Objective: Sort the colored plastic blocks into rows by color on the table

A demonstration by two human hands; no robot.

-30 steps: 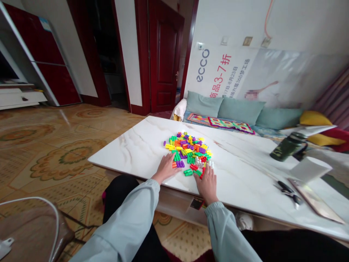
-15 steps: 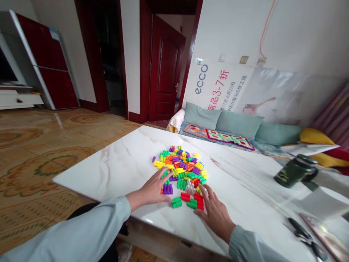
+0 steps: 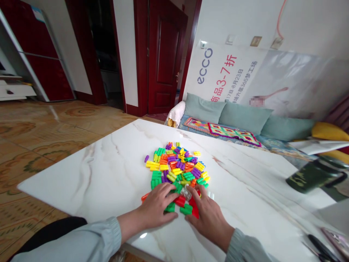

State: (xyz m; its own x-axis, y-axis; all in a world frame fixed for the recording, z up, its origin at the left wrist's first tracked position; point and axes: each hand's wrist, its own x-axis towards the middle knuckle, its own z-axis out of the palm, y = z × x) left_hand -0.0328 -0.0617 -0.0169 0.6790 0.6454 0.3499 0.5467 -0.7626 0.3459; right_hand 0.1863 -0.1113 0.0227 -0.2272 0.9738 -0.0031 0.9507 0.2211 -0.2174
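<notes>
A pile of colourful plastic building blocks [image 3: 177, 166] lies on the white marble-patterned table [image 3: 109, 171]. My left hand [image 3: 155, 208] rests low over the near left edge of the pile, fingers apart around a green block [image 3: 170, 207], with an orange block [image 3: 145, 197] beside its wrist side. Opposite it, my right hand [image 3: 208, 216] has its fingers spread over a red block [image 3: 194, 208], partly covering it. Between the hands are another red block [image 3: 180, 201], a green block [image 3: 186, 209] and a clear whitish block [image 3: 185, 193]. Whether the fingertips press on any block is hidden.
A dark green camouflage mug [image 3: 313, 176] stands on the right of the table. Black-handled scissors [image 3: 319, 247] and a phone-like flat object [image 3: 336, 242] lie at the near right. Behind the table is a sofa with pillows [image 3: 245, 118].
My left hand has moved in toward the right hand and now covers the near left blocks. The right hand has shifted slightly over the red block. The camera view has tilted down.
</notes>
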